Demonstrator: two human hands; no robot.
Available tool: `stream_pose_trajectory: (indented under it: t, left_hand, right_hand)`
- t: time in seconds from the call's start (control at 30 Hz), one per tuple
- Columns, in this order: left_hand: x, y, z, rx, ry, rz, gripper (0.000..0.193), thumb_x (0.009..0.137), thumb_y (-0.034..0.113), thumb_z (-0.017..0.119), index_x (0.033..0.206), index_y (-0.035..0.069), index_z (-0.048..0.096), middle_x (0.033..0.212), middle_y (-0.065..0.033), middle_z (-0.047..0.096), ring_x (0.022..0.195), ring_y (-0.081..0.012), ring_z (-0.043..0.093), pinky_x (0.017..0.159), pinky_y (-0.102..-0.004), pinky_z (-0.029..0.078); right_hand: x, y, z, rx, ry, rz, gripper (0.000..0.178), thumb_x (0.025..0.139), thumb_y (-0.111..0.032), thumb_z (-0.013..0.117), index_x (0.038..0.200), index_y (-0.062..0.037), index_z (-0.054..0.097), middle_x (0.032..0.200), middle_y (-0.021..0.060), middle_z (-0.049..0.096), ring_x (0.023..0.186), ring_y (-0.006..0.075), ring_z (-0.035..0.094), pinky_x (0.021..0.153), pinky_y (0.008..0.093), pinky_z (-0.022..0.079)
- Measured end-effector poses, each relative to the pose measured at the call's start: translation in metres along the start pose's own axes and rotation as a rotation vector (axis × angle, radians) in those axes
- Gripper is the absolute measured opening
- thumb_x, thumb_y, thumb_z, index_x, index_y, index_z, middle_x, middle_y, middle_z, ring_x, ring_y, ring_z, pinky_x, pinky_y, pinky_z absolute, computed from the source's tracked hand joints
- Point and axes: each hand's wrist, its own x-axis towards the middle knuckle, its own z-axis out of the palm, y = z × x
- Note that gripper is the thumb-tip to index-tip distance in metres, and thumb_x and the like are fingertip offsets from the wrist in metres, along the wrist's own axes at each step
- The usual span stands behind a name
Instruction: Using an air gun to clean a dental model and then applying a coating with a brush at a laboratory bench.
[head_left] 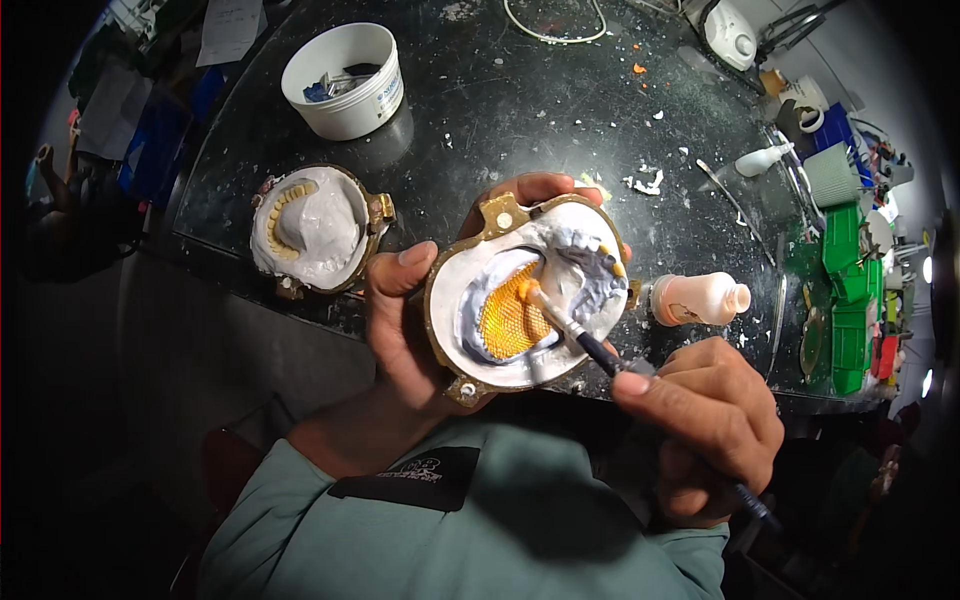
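Observation:
My left hand [405,320] grips a brass dental flask half [440,345] filled with white plaster, tilted up toward me. Set in the plaster is a mould cavity with a gold mesh plate [510,318] on one side and a grey-white hollow with tooth shapes on the other. My right hand [705,420] pinches a dark-handled brush [598,352]. The brush's orange-stained tip touches the upper part of the mesh. On the table to the left lies the other flask half [312,228], its plaster bearing a row of yellowish teeth. A pinkish bottle [700,299] lies or leans beside the held flask.
A white tub [343,85] with scraps inside stands at the back left of the dark table [470,110]. Plaster crumbs and a thin metal tool [735,208] lie to the right. Green bins [850,310] line the right edge, with a small white dropper bottle [763,160] nearby.

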Motion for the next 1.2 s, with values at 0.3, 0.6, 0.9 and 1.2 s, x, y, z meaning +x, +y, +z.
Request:
stream_pose_trajectory:
  t: [0.3,0.6,0.9,1.2]
  left_hand:
    - [-0.005,-0.004,0.002,0.119,0.064,0.101,0.094,0.089,0.055,0.057,0.158,0.002,0.022,0.161,-0.0205,0.032,0.138,-0.0488,0.045,0.097,-0.0703,0.051]
    - [-0.004,-0.007,0.001,0.155,0.027,0.174,0.083,0.089,0.041,0.059,0.156,0.003,0.028,0.149,-0.0214,0.043,0.133,-0.0340,0.051,0.104,-0.0538,0.052]
    - [-0.003,-0.006,0.004,0.161,0.099,0.154,0.088,0.088,0.046,0.057,0.157,0.002,0.025,0.154,-0.0201,0.039,0.135,-0.0375,0.050,0.103,-0.0568,0.052]
    - [-0.005,-0.006,0.005,0.151,0.053,0.149,0.086,0.087,0.042,0.057,0.156,0.002,0.026,0.147,-0.0211,0.044,0.133,-0.0307,0.052,0.110,-0.0454,0.047]
  right_hand:
    - [0.008,-0.009,-0.005,-0.090,-0.022,0.016,0.055,0.102,-0.046,0.056,0.113,0.0038,0.075,0.073,0.0024,0.059,0.062,0.0150,0.060,0.054,0.0316,0.046]
    - [0.005,0.003,0.000,-0.110,0.064,0.002,0.061,0.104,-0.051,0.051,0.112,0.0042,0.075,0.065,0.0019,0.056,0.055,0.0138,0.054,0.050,0.0303,0.042]
    - [0.006,0.003,-0.007,-0.179,0.081,0.094,0.079,0.101,-0.068,0.044,0.101,0.0042,0.075,0.067,0.0048,0.062,0.057,0.0130,0.056,0.055,0.0296,0.044]
    - [0.007,0.007,-0.015,-0.135,-0.009,-0.026,0.064,0.104,-0.055,0.049,0.109,0.0026,0.076,0.068,0.0022,0.057,0.056,0.0158,0.055,0.052,0.0314,0.043]
